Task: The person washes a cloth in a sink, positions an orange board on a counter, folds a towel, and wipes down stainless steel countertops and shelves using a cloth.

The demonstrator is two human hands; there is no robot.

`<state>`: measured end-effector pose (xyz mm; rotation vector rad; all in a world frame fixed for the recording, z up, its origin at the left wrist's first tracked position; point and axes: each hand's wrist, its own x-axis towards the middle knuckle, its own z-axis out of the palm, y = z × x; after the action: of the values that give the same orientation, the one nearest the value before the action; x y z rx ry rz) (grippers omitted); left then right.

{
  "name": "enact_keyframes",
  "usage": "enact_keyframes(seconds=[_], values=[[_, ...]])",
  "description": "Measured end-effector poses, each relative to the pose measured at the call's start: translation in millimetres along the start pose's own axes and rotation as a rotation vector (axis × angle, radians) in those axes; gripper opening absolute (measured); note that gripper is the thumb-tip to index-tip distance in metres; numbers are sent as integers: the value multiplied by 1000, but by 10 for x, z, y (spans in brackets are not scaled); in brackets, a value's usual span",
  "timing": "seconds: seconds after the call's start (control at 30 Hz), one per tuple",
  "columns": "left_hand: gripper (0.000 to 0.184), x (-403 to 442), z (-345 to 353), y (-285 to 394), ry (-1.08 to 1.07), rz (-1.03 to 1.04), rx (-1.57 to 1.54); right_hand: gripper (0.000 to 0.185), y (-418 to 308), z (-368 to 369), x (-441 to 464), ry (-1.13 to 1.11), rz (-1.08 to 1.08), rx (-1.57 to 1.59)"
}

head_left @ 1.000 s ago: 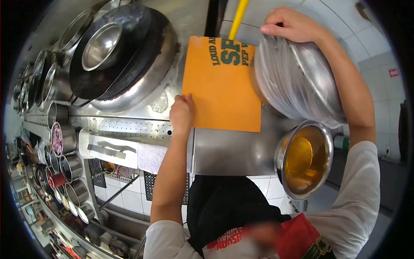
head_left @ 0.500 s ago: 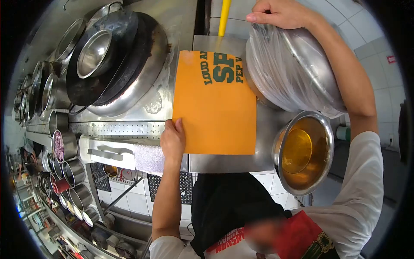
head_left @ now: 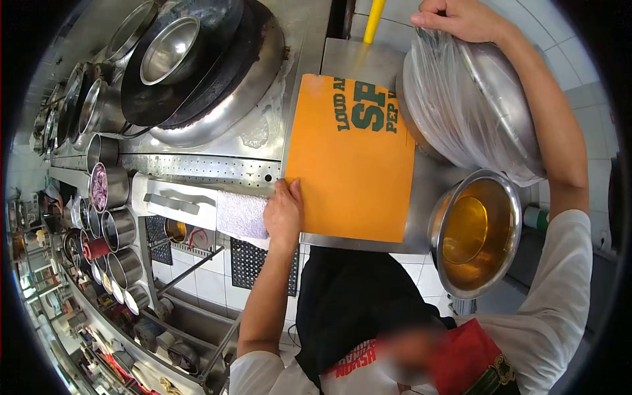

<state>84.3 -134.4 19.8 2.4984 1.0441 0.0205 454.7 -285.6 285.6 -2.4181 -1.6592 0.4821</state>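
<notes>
A flat orange sheet [head_left: 352,178] with green lettering lies over the metal counter in the middle. My left hand [head_left: 284,209] is closed on its left edge near the front corner, thumb on top and fingertips partly hidden. At the upper right, a large metal bowl [head_left: 507,92] stands tilted, partly wrapped in a clear plastic bag [head_left: 444,99]. My right hand [head_left: 464,18] pinches the bag at the bowl's upper edge. Below it sits a metal basin [head_left: 515,224] with yellow-amber liquid inside.
Stacked dark woks [head_left: 224,85] and a small metal bowl [head_left: 170,52] fill the stove at left. A folded towel [head_left: 242,214] lies by my left wrist. Steel pots [head_left: 120,230] line the far left. A yellow handle [head_left: 373,23] rises behind the counter.
The view has shifted, so most things appear farther right. The orange sheet tilts slightly and its near edge looks closer to the counter's front. Both hands keep their holds.
</notes>
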Motion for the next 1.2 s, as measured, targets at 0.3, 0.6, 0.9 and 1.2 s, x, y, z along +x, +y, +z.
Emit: enact_keyframes(seconds=[0.3, 0.6, 0.9, 1.2], values=[[25, -777, -112, -6, 271, 70, -274, 39, 50, 86, 68, 48, -73, -24], [30, -874, 218, -405, 32, -567, -1192, 33, 0, 116, 95, 45, -83, 59], [32, -809, 188, -456, -36, -664, -1300, 34, 67, 101, 99, 64, -84, 7], [31, -806, 254, -492, -13, -635, -1307, 36, 4, 86, 131, 24, -29, 12]])
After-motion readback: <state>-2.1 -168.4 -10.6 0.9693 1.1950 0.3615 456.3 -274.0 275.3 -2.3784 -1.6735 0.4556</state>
